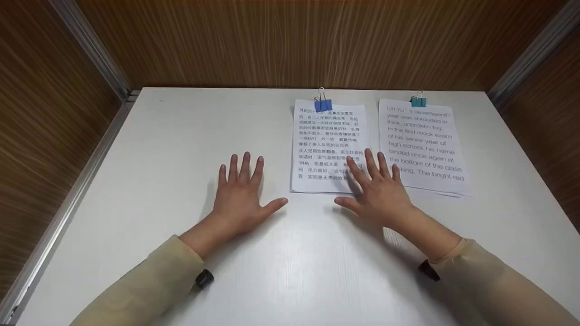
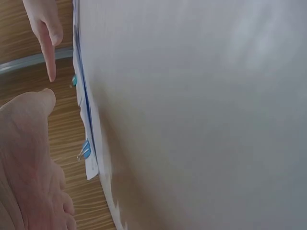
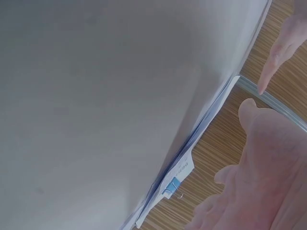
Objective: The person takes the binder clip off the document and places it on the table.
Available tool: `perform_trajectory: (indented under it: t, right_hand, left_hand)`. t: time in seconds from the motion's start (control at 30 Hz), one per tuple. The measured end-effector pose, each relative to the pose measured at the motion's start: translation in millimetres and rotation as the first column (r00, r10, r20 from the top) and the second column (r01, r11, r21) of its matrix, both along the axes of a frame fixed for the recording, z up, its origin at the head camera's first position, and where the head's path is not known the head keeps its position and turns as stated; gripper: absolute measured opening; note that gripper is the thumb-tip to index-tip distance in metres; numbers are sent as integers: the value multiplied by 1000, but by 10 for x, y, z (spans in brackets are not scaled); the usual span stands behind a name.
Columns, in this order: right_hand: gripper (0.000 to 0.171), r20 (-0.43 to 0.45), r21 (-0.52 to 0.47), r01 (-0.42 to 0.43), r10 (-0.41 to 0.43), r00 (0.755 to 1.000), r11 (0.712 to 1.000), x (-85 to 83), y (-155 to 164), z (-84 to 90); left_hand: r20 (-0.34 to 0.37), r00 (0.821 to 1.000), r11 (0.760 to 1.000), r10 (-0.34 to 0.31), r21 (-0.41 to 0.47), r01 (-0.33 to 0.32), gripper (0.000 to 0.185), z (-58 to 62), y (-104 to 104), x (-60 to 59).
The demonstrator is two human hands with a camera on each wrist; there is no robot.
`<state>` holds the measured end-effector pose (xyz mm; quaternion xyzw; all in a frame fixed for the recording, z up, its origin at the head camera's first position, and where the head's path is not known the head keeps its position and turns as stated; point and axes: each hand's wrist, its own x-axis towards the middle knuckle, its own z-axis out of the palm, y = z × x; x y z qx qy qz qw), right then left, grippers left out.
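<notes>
White table [image 1: 181,136], flat relaxed left hand [image 1: 239,194], right hand [image 1: 378,192] spread on Chinese-text sheets [image 1: 328,145], beside "Lin Yu" sheets [image 1: 423,145].

Both arms wear long beige sleeves [image 1: 149,280]. A small black wrist-mounted device [image 1: 204,278] sits at each cuff; hands bare.

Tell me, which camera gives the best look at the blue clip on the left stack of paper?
The head view: the blue clip is seen from above, on the top edge of the left stack of paper, clear of both hands. The right wrist view shows it small and edge-on. The left wrist view shows only a sliver of a clip.
</notes>
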<state>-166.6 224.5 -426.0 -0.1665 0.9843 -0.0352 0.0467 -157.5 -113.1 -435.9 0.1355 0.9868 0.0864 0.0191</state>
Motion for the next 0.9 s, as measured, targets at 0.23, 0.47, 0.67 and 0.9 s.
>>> perform_trajectory:
  t: [0.23,0.47,0.67,0.9]
  right_hand:
    - [105,-3,-3,4,-4,1000,1000,-5,14,7]
    - [104,13,-28,17,-16,1000,999,-108,67,62]
    - [101,51,-74,13,-10,999,997,-312,118,114]
    - [99,93,-74,22,-15,996,997,-520,159,85]
  left_hand:
    - [8,1000,1000,-1,-9,1,113,16,12,-6]
    - [2,1000,1000,-9,-21,9,111,40,127,-121]
    - [-1,1000,999,-28,-26,28,109,84,332,-331]
    - [25,995,995,-96,7,96,103,85,581,-589]
